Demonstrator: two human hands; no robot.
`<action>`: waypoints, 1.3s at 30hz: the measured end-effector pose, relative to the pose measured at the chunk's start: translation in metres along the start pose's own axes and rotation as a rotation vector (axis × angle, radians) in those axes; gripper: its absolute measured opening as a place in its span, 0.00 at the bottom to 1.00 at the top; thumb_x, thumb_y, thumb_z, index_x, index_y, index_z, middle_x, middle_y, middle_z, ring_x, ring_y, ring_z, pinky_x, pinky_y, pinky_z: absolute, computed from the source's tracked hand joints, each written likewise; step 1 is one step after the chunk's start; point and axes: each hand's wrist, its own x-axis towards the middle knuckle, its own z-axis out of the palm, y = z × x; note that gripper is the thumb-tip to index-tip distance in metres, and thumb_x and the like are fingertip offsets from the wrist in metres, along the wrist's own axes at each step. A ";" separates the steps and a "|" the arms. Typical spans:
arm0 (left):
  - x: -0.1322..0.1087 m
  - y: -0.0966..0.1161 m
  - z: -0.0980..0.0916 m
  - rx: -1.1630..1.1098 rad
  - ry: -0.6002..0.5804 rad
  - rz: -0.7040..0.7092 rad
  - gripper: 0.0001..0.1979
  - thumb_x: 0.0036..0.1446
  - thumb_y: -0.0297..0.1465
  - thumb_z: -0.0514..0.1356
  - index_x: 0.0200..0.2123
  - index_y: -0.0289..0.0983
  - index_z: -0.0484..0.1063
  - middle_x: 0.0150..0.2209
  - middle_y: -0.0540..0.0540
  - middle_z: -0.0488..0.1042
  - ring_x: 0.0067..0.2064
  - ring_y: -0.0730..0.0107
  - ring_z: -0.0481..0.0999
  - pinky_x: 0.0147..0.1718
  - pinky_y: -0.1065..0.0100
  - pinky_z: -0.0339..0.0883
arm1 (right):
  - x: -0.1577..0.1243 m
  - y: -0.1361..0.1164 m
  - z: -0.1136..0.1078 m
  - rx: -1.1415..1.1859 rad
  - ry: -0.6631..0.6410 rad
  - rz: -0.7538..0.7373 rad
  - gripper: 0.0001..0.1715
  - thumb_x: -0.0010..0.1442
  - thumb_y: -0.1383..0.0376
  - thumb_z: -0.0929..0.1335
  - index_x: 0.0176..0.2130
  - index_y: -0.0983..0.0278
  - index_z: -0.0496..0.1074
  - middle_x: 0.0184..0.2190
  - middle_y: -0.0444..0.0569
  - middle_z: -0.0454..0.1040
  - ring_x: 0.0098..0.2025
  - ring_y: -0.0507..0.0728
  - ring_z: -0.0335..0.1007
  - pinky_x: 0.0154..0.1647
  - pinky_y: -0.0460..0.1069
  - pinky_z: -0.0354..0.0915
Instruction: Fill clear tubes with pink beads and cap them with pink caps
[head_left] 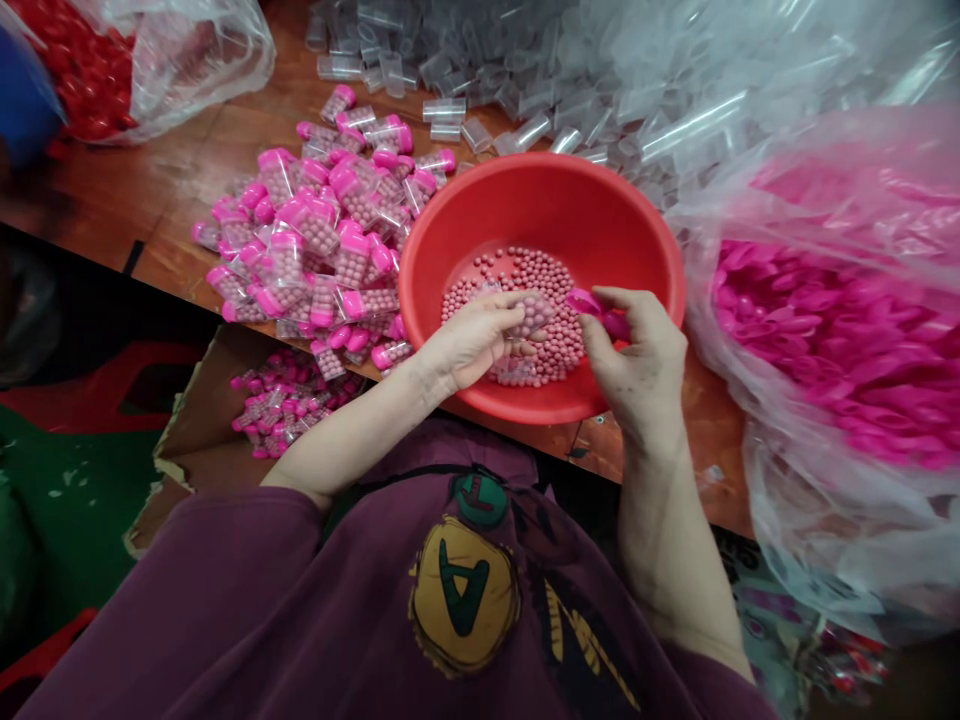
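Over a red basin (540, 190) my left hand (480, 340) is closed on a clear plastic tube (533, 314) filled with pink beads. Just to its right, my right hand (637, 350) pinches a bright pink cap (583, 301), and more pink plastic shows within its fingers. A small gap separates the cap from the tube. Loose pink beads (540, 268) cover part of the basin floor beneath both hands. Left of the basin lies a heap of bead-filled tubes (315, 235) with pink caps on them.
Empty clear tubes (450, 110) are piled along the back. A plastic bag of pink caps (832, 350) stands at the right, and a bag of red pieces (90, 75) at the far left. Below the table edge, a cardboard box (199, 415) holds more capped tubes.
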 end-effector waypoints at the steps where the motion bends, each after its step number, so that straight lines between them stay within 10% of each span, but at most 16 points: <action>1: 0.001 0.000 0.001 -0.016 -0.003 -0.006 0.11 0.74 0.23 0.58 0.51 0.33 0.81 0.43 0.42 0.87 0.38 0.71 0.83 0.39 0.69 0.74 | -0.001 0.001 0.002 0.021 0.011 0.022 0.14 0.73 0.59 0.71 0.55 0.58 0.80 0.49 0.55 0.86 0.46 0.63 0.85 0.52 0.59 0.82; 10: 0.003 0.001 0.001 -0.062 0.012 -0.026 0.14 0.77 0.34 0.58 0.47 0.34 0.82 0.42 0.39 0.87 0.37 0.68 0.83 0.35 0.68 0.75 | -0.005 0.005 0.009 0.181 0.039 0.078 0.20 0.69 0.57 0.74 0.58 0.56 0.79 0.48 0.52 0.86 0.44 0.61 0.85 0.52 0.59 0.82; 22: 0.007 0.001 0.001 -0.008 -0.135 0.012 0.05 0.67 0.23 0.69 0.45 0.33 0.79 0.36 0.47 0.83 0.36 0.71 0.83 0.40 0.68 0.76 | -0.006 0.004 0.009 0.130 0.048 -0.250 0.18 0.74 0.65 0.69 0.60 0.58 0.79 0.51 0.55 0.85 0.52 0.63 0.84 0.56 0.60 0.81; 30: 0.001 -0.007 -0.002 0.050 -0.098 0.095 0.02 0.67 0.24 0.69 0.42 0.34 0.82 0.36 0.48 0.82 0.36 0.74 0.80 0.36 0.73 0.70 | -0.004 0.000 0.003 0.277 -0.049 -0.165 0.11 0.76 0.60 0.71 0.52 0.54 0.84 0.45 0.50 0.87 0.45 0.60 0.84 0.50 0.58 0.82; 39: 0.005 -0.001 0.006 -0.088 -0.057 -0.050 0.10 0.73 0.23 0.57 0.41 0.33 0.79 0.36 0.44 0.84 0.31 0.72 0.79 0.31 0.70 0.70 | -0.002 -0.007 0.013 0.157 0.195 -0.071 0.10 0.75 0.58 0.72 0.51 0.55 0.85 0.46 0.51 0.86 0.47 0.61 0.85 0.52 0.59 0.81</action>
